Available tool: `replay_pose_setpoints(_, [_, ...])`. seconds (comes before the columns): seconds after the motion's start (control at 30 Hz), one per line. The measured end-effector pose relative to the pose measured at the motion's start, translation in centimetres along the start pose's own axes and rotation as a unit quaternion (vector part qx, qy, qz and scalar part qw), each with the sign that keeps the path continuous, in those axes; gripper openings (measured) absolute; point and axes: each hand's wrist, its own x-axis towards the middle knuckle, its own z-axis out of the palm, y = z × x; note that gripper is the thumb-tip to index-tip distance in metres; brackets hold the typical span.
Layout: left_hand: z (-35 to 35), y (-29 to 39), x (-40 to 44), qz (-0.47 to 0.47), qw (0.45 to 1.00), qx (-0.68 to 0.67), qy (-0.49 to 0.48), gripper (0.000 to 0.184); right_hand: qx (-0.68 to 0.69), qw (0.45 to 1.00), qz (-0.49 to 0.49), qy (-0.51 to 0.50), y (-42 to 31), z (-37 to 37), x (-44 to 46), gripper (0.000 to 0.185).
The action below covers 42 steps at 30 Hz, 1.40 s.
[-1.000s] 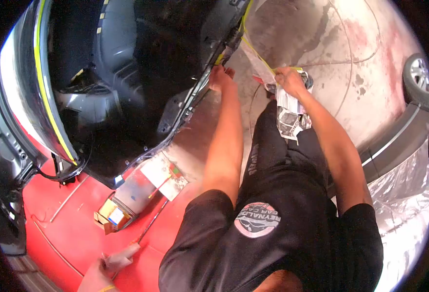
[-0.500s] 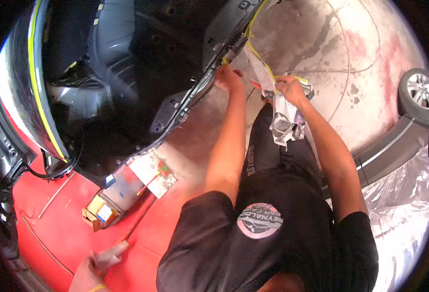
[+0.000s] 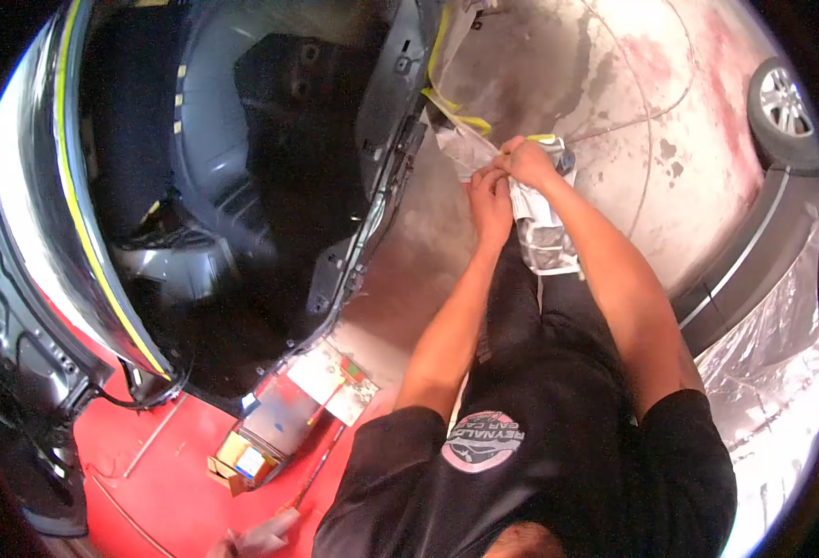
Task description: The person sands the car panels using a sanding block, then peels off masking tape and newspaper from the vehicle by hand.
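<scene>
My right hand (image 3: 528, 164) is closed on the top of a folded bundle of printed masking paper (image 3: 545, 228), which hangs in front of my legs. Close beside it, my left hand (image 3: 491, 206) has its fingers pinched at the paper's edge, touching or nearly touching my right hand. From both hands a pale strip of paper (image 3: 465, 147) with yellow tape (image 3: 470, 121) along its edge runs up and left to the edge of the dark car body (image 3: 396, 149).
A toolbox-like container (image 3: 279, 418) with an open cardboard box (image 3: 242, 458) stands on the red floor (image 3: 172, 493). At the bottom left, part of another person's hand shows. Hoses (image 3: 649, 149) cross the floor; a car wheel (image 3: 783, 104) is at right.
My left hand has left the car body's edge and moved right and down to the paper beside my right hand. The paper strip hangs looser. The view has shifted.
</scene>
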Motion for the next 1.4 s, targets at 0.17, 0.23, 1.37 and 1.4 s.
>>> replay_pose_setpoints(0.17, [0.7,-3.3,0.7,-0.143,0.981,-0.127,-0.032,0.020,-0.035,0.998,0.050,0.029,2.3,-2.8,0.9,0.031])
replay_pose_setpoints(0.23, [-1.8,1.1,4.1,-0.277,0.945,-0.175,0.024,0.028,-0.072,0.996,0.059,0.015,3.6,-3.8,0.6,0.030])
replay_pose_setpoints(1.37, [5.6,3.5,16.1,0.006,0.981,0.190,-0.037,0.020,0.339,0.936,0.075,0.057,8.9,-7.0,6.0,0.034])
replay_pose_setpoints(1.4, [6.3,3.8,16.2,0.005,0.979,0.193,-0.062,0.018,0.342,0.935,0.085,0.048,7.9,-7.9,7.0,0.038])
